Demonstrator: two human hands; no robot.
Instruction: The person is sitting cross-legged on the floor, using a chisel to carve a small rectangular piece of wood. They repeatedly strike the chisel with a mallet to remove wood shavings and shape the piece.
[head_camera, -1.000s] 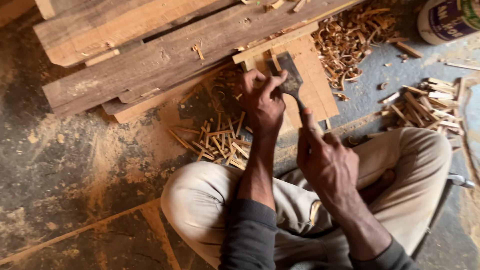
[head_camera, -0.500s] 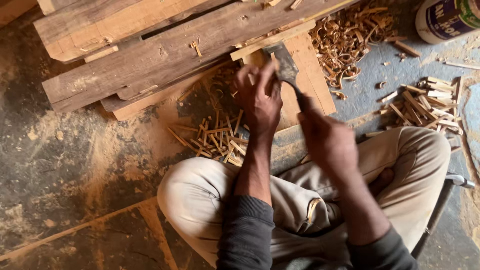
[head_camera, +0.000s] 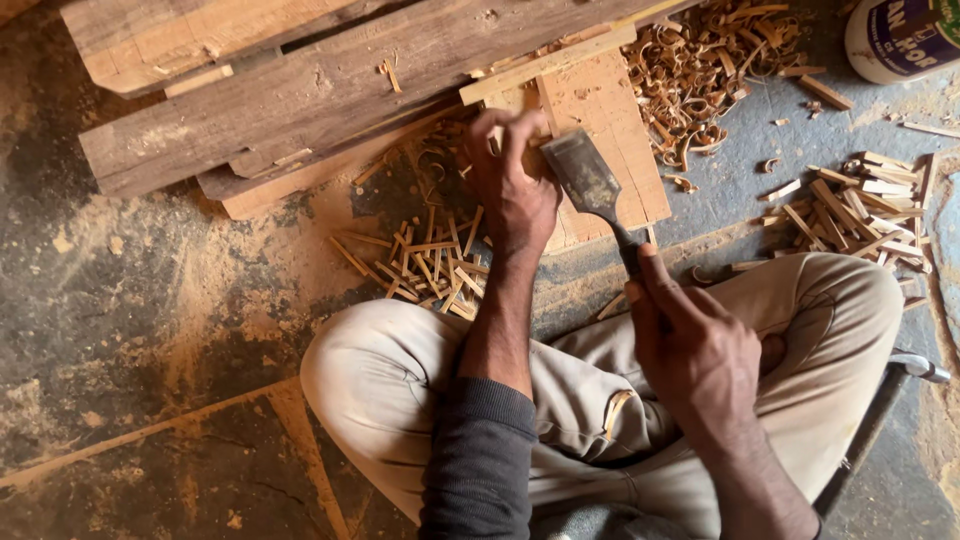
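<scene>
The right hand (head_camera: 695, 350) was wrapped tight around the handle of a broad wood chisel (head_camera: 590, 185), thumb laid along the top of the shank. From that grip the flat, dull-grey blade ran up and away to the left, its edge resting on a pale wooden board (head_camera: 610, 120) that lay on the ground ahead of the person's knees. The left hand (head_camera: 515, 190) sat just beyond the blade's left side, fingers curled down over the small piece of wood at the near left part of the board; whether it was pinching that piece or only pressing on it could not be told, since the fingers hid the contact. The two hands were near each other, with the blade between them.

Past the left hand, further out from the grip, a heavy dark timber beam (head_camera: 330, 90) lay slantwise, and a thin light batten (head_camera: 550, 65) rested along the board's far edge. Below the left wrist, a litter of short split sticks (head_camera: 430, 265) was scattered on the dusty floor (head_camera: 150, 330). Beyond the chisel's tip and to the right, a heap of curled wood shavings (head_camera: 710, 70) covered the ground, and out to the right of the gripping hand lay a pile of small offcut blocks (head_camera: 860, 210). A white plastic tub (head_camera: 900, 40) stood at the far right corner. The person sat cross-legged in beige trousers (head_camera: 400, 390), directly beneath both forearms.
</scene>
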